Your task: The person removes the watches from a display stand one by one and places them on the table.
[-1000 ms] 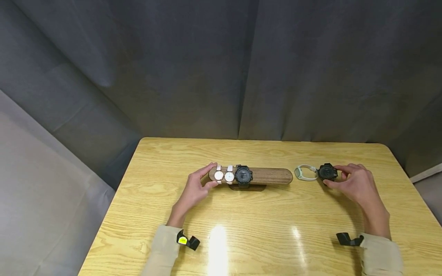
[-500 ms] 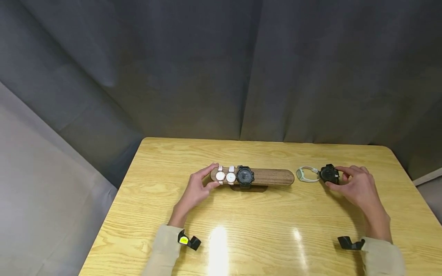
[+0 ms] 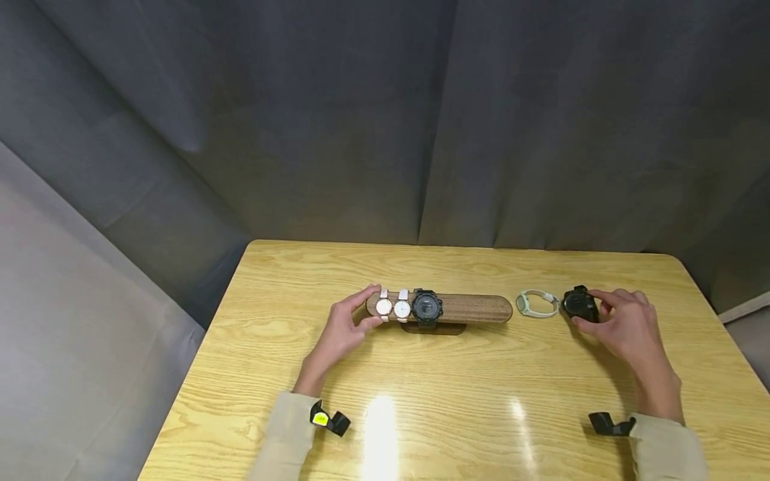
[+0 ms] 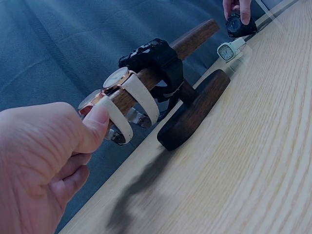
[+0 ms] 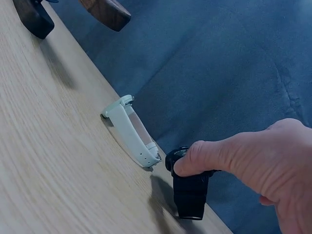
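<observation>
A dark wooden watch stand (image 3: 475, 308) with a rounded bar stands on the table. Two white-strapped watches with rose-gold cases, one of them this watch (image 3: 402, 308), and a chunky black watch (image 3: 427, 307) are wrapped around its left half. My left hand (image 3: 345, 327) grips the bar's left end, thumb in front against the outermost white strap (image 4: 120, 122) and fingers behind. At the right, my right hand (image 3: 625, 324) pinches a second black watch (image 5: 190, 195) between thumb and fingers; its strap hangs down. Left of it, a pale mint watch (image 3: 538, 304) lies on its side, strap looped.
The pale wood table (image 3: 457, 394) ends at a back edge just behind the stand. Dark grey curtain (image 3: 337, 133) hangs beyond that edge. The stand's foot (image 4: 195, 109) rests on the table beneath the bar.
My right hand has shifted slightly right with the black watch, which has turned a little and moved off from the mint watch. My left hand keeps its grip on the stand.
</observation>
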Demonstrator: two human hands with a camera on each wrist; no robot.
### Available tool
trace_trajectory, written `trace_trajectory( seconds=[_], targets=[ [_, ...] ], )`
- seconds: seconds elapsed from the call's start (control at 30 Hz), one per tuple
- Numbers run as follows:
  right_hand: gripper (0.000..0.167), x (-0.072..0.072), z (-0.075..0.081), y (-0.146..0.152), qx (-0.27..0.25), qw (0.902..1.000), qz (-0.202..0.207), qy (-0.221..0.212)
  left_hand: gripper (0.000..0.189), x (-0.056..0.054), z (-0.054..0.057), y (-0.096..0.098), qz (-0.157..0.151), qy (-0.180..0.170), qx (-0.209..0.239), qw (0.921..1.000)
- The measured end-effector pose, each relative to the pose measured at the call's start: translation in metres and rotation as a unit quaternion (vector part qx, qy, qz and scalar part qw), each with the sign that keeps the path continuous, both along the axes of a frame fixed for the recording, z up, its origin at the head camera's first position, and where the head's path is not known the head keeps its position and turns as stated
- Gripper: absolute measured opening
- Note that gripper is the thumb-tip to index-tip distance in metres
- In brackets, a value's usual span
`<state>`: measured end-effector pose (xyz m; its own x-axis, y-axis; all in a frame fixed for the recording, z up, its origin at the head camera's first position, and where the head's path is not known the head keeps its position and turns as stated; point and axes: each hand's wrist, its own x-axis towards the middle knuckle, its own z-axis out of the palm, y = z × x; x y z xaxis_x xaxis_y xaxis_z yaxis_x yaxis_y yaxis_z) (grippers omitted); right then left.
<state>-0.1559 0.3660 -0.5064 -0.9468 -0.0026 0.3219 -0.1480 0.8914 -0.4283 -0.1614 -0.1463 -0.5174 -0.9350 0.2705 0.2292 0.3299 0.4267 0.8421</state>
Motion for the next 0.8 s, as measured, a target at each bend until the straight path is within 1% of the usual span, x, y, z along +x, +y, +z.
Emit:
trace_trajectory(
  seconds=[0.17,0.33,0.5,0.7,0.8],
  targets=[
    [0.059,0.0005,-0.0006,-0.0011,0.001,0.9999,0.01,0.01,0.063,0.0,-0.0003,-0.0001,0.001,0.0,0.003,1.0],
    [0.059,-0.0001,-0.0014,-0.0024,0.013,0.9999,0.009,-0.003,0.063,-0.0008,-0.001,0.0,-0.001,0.005,0.002,1.0],
    [0.06,-0.0004,-0.0044,-0.003,0.024,0.9996,0.011,-0.01,0.062,-0.0014,-0.0002,0.0001,-0.005,0.007,0.013,0.9999],
    [0.062,-0.0015,-0.0081,-0.003,0.035,0.9992,0.02,-0.005,0.062,-0.0012,0.0003,0.0003,-0.008,0.002,0.014,0.9999],
    [0.062,-0.0022,-0.0078,-0.0042,0.039,0.9989,0.022,-0.009,0.063,-0.0007,0.0007,0.0,-0.004,-0.005,0.014,0.9999]
  ],
)
